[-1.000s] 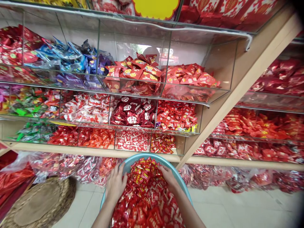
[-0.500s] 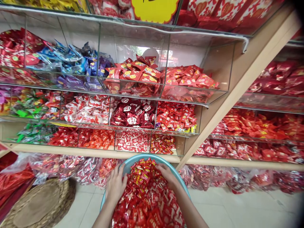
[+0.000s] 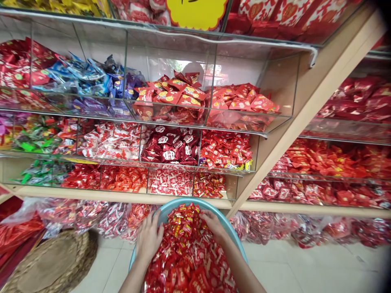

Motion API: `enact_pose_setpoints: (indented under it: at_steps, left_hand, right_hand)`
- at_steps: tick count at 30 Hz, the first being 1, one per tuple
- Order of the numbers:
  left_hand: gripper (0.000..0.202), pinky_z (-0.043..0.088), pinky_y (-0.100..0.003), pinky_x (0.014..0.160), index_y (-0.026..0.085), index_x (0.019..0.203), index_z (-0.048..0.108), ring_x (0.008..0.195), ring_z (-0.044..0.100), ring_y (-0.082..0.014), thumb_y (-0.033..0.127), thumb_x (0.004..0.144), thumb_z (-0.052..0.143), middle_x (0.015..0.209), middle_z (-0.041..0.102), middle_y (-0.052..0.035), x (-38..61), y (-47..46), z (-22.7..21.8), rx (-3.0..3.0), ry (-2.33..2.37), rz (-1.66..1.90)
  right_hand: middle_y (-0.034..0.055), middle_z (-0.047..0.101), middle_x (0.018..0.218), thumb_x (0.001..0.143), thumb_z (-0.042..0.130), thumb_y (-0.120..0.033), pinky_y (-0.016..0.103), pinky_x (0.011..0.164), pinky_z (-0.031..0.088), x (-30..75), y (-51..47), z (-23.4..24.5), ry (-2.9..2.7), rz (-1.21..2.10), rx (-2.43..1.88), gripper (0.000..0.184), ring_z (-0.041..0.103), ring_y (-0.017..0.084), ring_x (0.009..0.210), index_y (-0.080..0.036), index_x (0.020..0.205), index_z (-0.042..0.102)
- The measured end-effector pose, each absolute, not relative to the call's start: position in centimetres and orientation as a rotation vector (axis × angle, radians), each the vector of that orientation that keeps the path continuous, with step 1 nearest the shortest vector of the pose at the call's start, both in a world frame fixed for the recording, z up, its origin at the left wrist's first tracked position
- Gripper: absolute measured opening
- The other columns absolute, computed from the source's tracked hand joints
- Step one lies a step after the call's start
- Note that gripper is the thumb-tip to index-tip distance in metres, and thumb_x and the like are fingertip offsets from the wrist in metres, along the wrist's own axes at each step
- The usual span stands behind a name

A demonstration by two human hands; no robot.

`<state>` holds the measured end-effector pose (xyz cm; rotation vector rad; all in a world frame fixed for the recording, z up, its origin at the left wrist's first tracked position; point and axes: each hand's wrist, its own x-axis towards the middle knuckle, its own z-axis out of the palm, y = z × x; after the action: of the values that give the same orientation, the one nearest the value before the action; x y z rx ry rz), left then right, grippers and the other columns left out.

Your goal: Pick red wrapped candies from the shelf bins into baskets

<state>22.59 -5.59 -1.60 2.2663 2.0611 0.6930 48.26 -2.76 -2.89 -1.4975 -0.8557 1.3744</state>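
A light-blue plastic basin [image 3: 227,221] stands before me, heaped with small wrapped candies [image 3: 189,252] in red, gold and white. My left hand [image 3: 149,238] lies along the basin's left side, its fingers stretched out and apart over the edge of the heap. Nothing shows in its grasp. On the far right of the heap, my right hand [image 3: 214,226] reaches inward over the rim, fingers extended and slightly bent, with the fingertips against the candies. Its thumb is hidden, and I see no candy held in it.
Glass-fronted shelves [image 3: 171,165] of sorted candy rise behind the basin, with a slanting wooden post [image 3: 284,118] to the right. Plastic bags of candy [image 3: 113,217] line the floor beneath. A round woven stool [image 3: 51,260] stands at lower left on the tiled floor [image 3: 271,272].
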Motion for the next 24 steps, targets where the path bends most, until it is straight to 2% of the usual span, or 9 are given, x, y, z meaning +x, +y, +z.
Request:
enact_pose_setpoints:
  at_steps: [4, 9, 16, 24]
  left_hand:
    - [0.042, 0.043, -0.037, 0.090, 0.022, 0.126, 0.043, 0.107, 0.050, -0.0211, 0.029, 0.084, 0.037, 0.121, 0.050, -0.0077, 22.6, -5.6, -1.6, 2.271, 2.056, 0.706]
    - [0.043, 0.042, -0.037, 0.090, 0.021, 0.126, 0.042, 0.107, 0.049, -0.0213, 0.030, 0.085, 0.036, 0.122, 0.049, -0.0080, 22.6, -5.6, -1.6, 2.268, 2.066, 0.669]
    - [0.042, 0.043, -0.037, 0.088, 0.023, 0.126, 0.043, 0.106, 0.050, -0.0215, 0.030, 0.084, 0.037, 0.121, 0.050, -0.0073, 22.7, -5.5, -1.7, 2.267, 2.076, 0.682]
    - [0.043, 0.042, -0.036, 0.089, 0.023, 0.126, 0.043, 0.106, 0.050, -0.0209, 0.028, 0.084, 0.038, 0.121, 0.050, -0.0074, 22.6, -5.6, -1.6, 2.263, 2.065, 0.713]
  right_hand:
    - [-0.0026, 0.061, 0.072, 0.061, 0.066, -0.040, 0.027, 0.068, 0.042, 48.7, -3.1, -2.3, -0.773, 1.412, -1.438, 0.028, 0.056, 0.016, 0.071, -0.021, 0.081, 0.060]
    - [-0.0026, 0.060, 0.064, 0.063, 0.064, -0.043, 0.024, 0.055, 0.039, 49.2, -3.8, -1.1, -0.731, 1.506, -1.427, 0.027, 0.054, 0.015, 0.063, -0.021, 0.079, 0.061]
    - [-0.0010, 0.065, 0.075, 0.063, 0.067, -0.046, 0.023, 0.055, 0.040, 49.2, -4.2, -0.2, -0.698, 1.505, -1.373, 0.029, 0.057, 0.015, 0.069, -0.021, 0.075, 0.060]
    - [-0.0018, 0.064, 0.068, 0.068, 0.059, -0.049, 0.021, 0.042, 0.031, 49.1, -3.9, -0.7, -0.589, 1.602, -1.369, 0.029, 0.051, 0.012, 0.051, -0.023, 0.082, 0.060]
